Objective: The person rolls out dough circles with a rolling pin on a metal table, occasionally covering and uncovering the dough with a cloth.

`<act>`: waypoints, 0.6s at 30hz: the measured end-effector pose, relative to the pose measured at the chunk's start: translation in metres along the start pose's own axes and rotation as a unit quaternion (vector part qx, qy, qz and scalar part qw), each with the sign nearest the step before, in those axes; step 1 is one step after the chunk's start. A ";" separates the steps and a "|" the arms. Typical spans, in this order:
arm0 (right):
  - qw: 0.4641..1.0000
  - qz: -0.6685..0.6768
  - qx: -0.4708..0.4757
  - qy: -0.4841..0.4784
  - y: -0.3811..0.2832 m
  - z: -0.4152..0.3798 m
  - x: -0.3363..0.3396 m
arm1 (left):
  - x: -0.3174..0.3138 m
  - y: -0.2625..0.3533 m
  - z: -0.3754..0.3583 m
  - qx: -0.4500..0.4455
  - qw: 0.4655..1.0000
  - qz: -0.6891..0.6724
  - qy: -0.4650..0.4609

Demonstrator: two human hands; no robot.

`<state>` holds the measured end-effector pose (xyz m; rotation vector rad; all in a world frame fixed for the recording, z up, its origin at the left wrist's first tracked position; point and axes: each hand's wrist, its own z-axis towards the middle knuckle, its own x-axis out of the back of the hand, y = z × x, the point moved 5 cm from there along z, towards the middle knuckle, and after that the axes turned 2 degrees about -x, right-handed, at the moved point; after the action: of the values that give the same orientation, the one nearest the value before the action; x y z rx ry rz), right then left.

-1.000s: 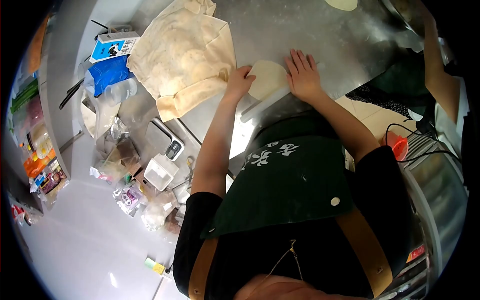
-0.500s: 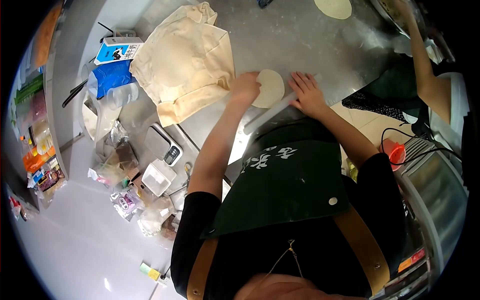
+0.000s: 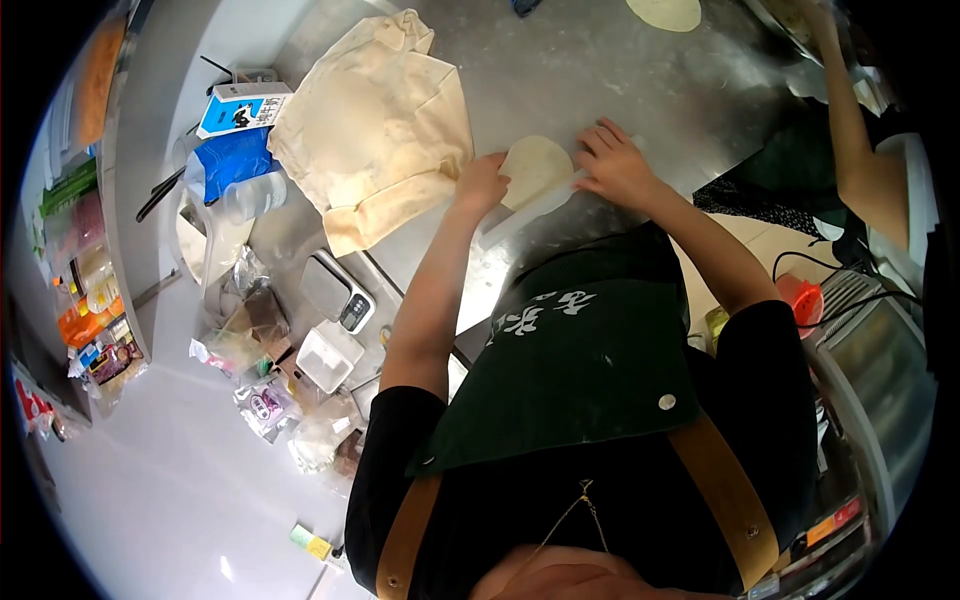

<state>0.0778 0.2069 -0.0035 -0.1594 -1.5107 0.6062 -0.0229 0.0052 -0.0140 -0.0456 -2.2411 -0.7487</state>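
A thin round of pale dough lies on the steel worktop. My left hand is closed, pinching the left edge of this round. A whitish rolling pin lies slantwise along the near right side of the dough, somewhat blurred. My right hand is over the far part of the pin, its fingers bent around it and the thumb side close to the dough. Part of the pin is hidden under that hand. Just left of my left hand, a cream cloth covers a rounded shape.
Another dough round lies at the far edge. A milk carton, a blue bag and a kitchen scale stand to the left, with a white tub nearer. At the right, a co-worker's arm reaches toward a pan.
The fingers of my right hand, flatter before, are now bent. The rolling pin lies slightly nearer the dough. My left hand keeps its hold on the dough's edge. The whole view has shifted slightly.
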 end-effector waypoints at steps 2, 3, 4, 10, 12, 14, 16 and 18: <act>0.993 -0.054 -0.068 0.079 -0.002 0.020 -0.008 | 0.001 -0.003 0.003 -0.013 0.998 -0.053 0.018; 0.985 -0.081 -0.103 0.116 -0.002 0.022 -0.012 | -0.002 -0.006 0.006 -0.019 0.995 -0.087 0.034; 0.981 -0.084 -0.120 0.127 -0.003 0.017 -0.018 | -0.005 -0.010 0.008 -0.023 0.991 -0.122 0.048; 0.977 -0.110 -0.151 0.106 -0.007 -0.008 -0.034 | -0.008 -0.016 0.022 -0.034 0.974 -0.218 0.052; 0.970 -0.150 -0.176 0.073 0.000 0.031 -0.034 | -0.006 -0.011 0.028 -0.034 0.977 -0.207 0.027; 0.974 -0.133 -0.161 0.090 0.003 0.056 -0.033 | -0.006 -0.010 0.028 -0.027 0.982 -0.187 -0.003; 0.977 -0.114 -0.146 0.102 0.004 0.057 -0.031 | -0.001 -0.004 0.032 -0.024 0.986 -0.161 -0.034; 0.983 -0.090 -0.129 0.096 0.001 0.028 -0.037 | 0.003 0.004 0.033 -0.032 0.995 -0.093 -0.016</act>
<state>0.0527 0.1835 -0.0342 -0.2688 -1.3934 0.2414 -0.0456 0.0256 -0.0276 0.1217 -2.2715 -0.9257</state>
